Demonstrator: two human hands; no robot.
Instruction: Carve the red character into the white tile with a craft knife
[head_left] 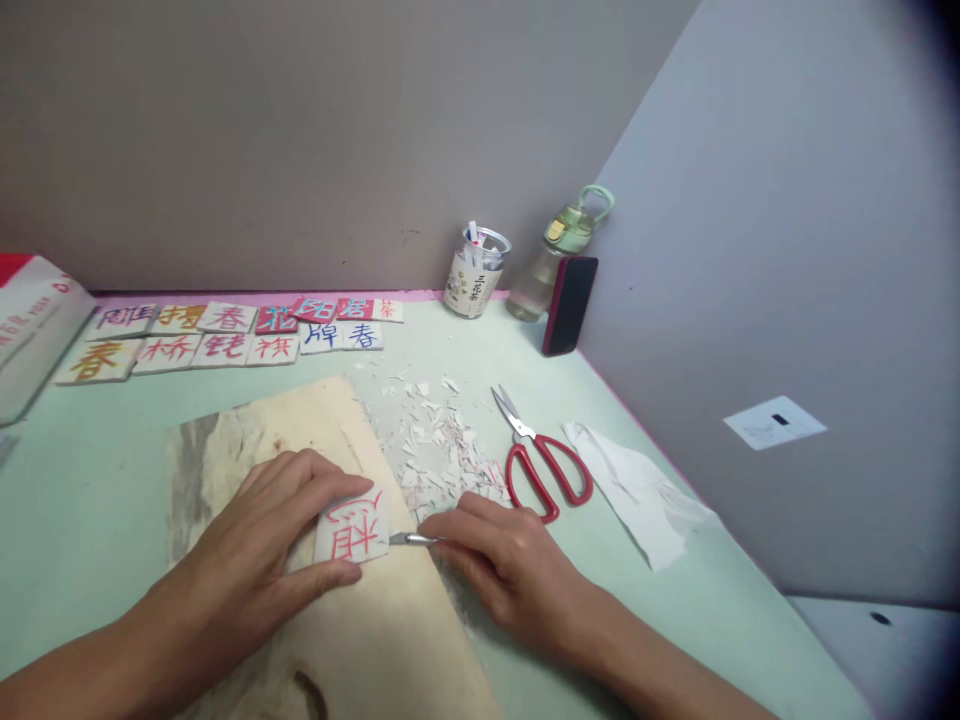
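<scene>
The red-marked tile (352, 534) on the board (375, 640), pinched by the left hand (277, 520), seems unfinished, the right hand (517, 560) gripping a knife (411, 539) at its edge, shavings (442, 440) beyond, and lettered tiles (223, 350), apparently done, rowed across the desk (112, 470).

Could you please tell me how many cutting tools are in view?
2: the knife in the right hand and red-handled scissors on the table beyond it; the can may hide others.

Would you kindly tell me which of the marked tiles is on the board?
The white tile with red writing, held by the left hand; the other tiles lie off the board, in two rows near the back wall.
</scene>
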